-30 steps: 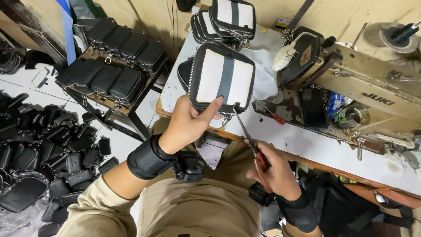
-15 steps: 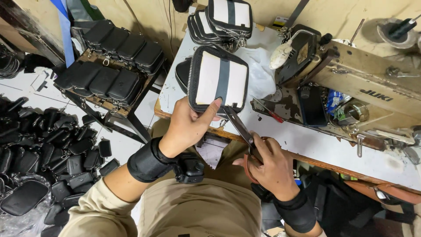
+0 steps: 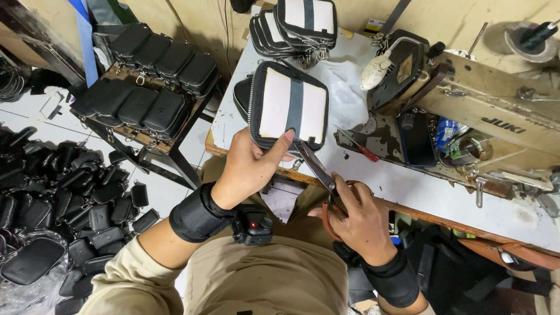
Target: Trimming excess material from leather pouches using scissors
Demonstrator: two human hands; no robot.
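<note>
One zippered pouch point(image 3: 290, 108), frame centre, gripped upright by left hand point(image 3: 252, 166) fingers, lower edge presented to scissors point(image 3: 318, 169) clasped in right hand point(image 3: 361, 219).

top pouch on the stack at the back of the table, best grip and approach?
Top pouch lies flat on the stack, its wide cream and grey face up. Probably pinch its near zipped edge, coming from the person's side: that edge overhangs the pouches below, and the sewing machine crowds the right.
</note>
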